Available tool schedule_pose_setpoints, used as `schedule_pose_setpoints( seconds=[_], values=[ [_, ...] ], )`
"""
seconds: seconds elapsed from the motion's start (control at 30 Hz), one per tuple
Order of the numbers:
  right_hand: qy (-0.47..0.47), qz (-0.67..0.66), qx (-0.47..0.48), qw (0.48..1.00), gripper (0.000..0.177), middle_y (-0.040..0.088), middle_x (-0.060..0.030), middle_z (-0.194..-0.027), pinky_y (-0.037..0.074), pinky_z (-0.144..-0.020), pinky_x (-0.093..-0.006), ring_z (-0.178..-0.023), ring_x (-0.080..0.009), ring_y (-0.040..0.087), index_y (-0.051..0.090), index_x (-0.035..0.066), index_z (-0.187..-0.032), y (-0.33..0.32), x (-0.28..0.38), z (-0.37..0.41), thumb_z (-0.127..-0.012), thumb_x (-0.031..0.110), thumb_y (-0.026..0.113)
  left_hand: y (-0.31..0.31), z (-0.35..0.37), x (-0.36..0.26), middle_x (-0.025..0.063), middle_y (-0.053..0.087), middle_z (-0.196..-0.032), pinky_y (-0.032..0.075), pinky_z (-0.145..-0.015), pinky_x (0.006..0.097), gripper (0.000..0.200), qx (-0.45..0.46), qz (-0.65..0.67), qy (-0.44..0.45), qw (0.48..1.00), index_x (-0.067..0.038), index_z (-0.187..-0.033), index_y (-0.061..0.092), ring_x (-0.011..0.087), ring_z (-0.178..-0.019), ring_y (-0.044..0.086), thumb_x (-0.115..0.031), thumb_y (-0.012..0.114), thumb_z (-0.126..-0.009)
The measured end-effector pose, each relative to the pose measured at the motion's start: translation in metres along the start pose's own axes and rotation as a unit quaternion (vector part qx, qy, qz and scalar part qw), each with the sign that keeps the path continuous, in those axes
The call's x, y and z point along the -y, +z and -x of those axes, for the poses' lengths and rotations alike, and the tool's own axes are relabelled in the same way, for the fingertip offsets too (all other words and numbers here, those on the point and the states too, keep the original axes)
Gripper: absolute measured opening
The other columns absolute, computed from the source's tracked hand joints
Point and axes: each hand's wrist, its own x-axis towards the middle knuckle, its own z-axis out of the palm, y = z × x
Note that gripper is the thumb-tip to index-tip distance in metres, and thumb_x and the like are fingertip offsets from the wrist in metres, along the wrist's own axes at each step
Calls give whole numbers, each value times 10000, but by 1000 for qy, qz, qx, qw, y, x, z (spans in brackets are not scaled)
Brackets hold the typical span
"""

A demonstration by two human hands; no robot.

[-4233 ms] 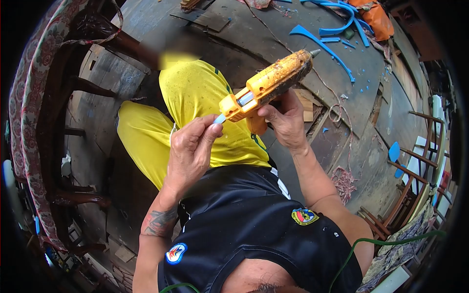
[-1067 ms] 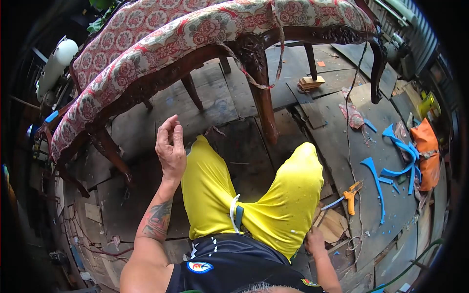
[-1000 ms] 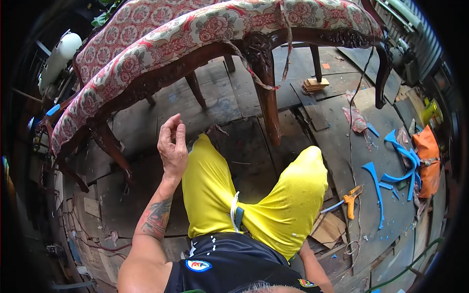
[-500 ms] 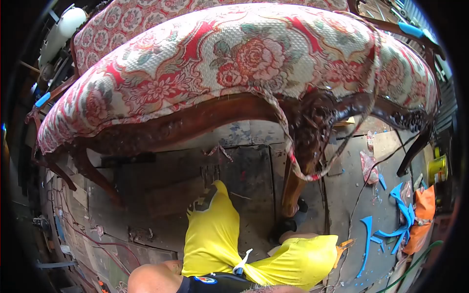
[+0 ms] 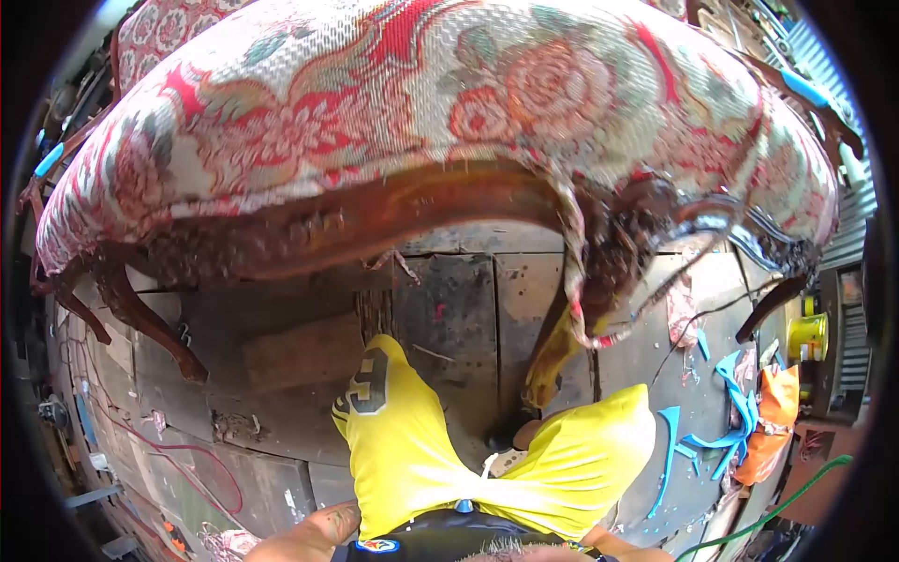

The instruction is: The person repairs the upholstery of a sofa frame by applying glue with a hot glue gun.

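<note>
At the bottom edge, part of my left hand (image 5: 335,523) shows beside the waist of the yellow shorts (image 5: 412,450); its fingers cannot be made out. Some skin of my right arm (image 5: 623,547) shows at the other side of the waist, but no right hand is visible. Ahead stands a sofa (image 5: 375,103) with red and cream floral fabric and a carved dark wood frame (image 5: 375,208). A strip of fabric-covered cord (image 5: 573,248) hangs loose from its lower edge, looping near the front leg (image 5: 548,361).
Blue scraps (image 5: 735,412) and an orange bag (image 5: 775,412) lie on the wooden floor (image 5: 459,328) at right. Beyond them are a yellow can (image 5: 807,337) and a green hose (image 5: 796,496). A thin red cable (image 5: 229,468) curves across the floor at left.
The sofa appears larger and nearer, and the view has shifted. At the bottom edge, arm skin now shows at both sides of the waist. The cord still hangs from the frame.
</note>
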Motion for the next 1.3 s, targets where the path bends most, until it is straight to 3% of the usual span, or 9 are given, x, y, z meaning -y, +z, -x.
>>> schedule_pose_setpoints(
  seconds=[0.17, 0.27, 0.3, 0.33, 0.43, 0.53, 0.67, 0.93, 1.3],
  values=[
    [-48, -2, -31, 998, 368, 675, -211, -965, 520, -818, -437, -914, -363, 661, 676, 7, -1141, -21, -16, -2, -814, 154, 756, -40, 15, -52, 289, 682, -1044, 542, -803, 507, 321, -24, -120, 107, 987, 21, -1039, 699, 449, -971, 657, -266, 625, -916],
    [-91, -28, -97, 991, 361, 677, -213, -962, 521, -816, -435, -909, -363, 663, 677, 3, -1138, -56, -11, -3, -819, 155, 753, -100, 58, -144, 301, 680, -1028, 547, -794, 521, 308, -184, -210, 258, 925, 20, -1022, 703, 468, -959, 658, -258, 637, -906],
    [-120, -48, -148, 981, 359, 678, -214, -960, 521, -815, -435, -907, -363, 664, 678, 2, -1137, -80, 3, -1, -821, 155, 752, -117, 47, -140, 272, 690, -937, 550, -746, 494, 235, -379, -238, 390, 805, 12, -979, 697, 444, -885, 676, -201, 642, -898],
    [-159, -73, -205, 963, 357, 679, -214, -959, 521, -814, -435, -906, -363, 665, 678, 1, -1137, -102, 21, 3, -823, 155, 751, -135, 112, -207, 252, 685, -891, 545, -727, 472, 163, -330, -104, 398, 850, 2, -963, 695, 439, -853, 677, -135, 638, -896],
    [-368, -34, -462, 806, 215, 703, -206, -976, 523, -797, -389, -853, -301, 673, 684, -51, -1077, -178, 148, 69, -913, 87, 666, -152, 179, -280, 185, 699, -856, 535, -707, 375, 78, -417, 15, 565, 712, 18, -959, 685, 355, -774, 693, -35, 651, -914],
    [-457, -179, -452, 744, 132, 706, -146, -971, 522, -787, -327, -866, -247, 681, 708, -19, -1040, -204, 256, 123, -924, 24, 665, -151, 219, -337, 105, 700, -971, 532, -816, 377, 188, -549, -56, 681, 482, -63, -1039, 716, 281, -920, 667, 25, 699, -874],
    [-666, -52, -455, 589, 129, 703, -129, -972, 538, -782, -349, -850, -266, 681, 722, 10, -1020, -202, 370, 156, -895, 32, 697, -134, 234, -401, 88, 667, -1160, 469, -981, 375, 294, -573, -101, 722, 373, -100, -1200, 711, 264, -1122, 605, -17, 646, -925],
    [-694, 102, -536, 470, 163, 689, -169, -935, 549, -854, -416, -948, -335, 677, 727, 24, -950, -201, 467, 133, -914, 165, 654, -116, 205, -451, 98, 592, -1264, 397, -1061, 410, 417, -650, -175, 646, 360, -116, -1335, 623, 299, -1197, 533, -41, 577, -928],
    [-674, 70, -572, 462, 190, 719, -124, -949, 564, -825, -393, -902, -272, 689, 757, 53, -983, -194, 491, 113, -916, 221, 700, -123, 212, -465, 45, 635, -1142, 438, -954, 383, 272, -677, -145, 639, 335, -154, -1193, 691, 251, -1083, 575, -149, 655, -923]
  ],
)
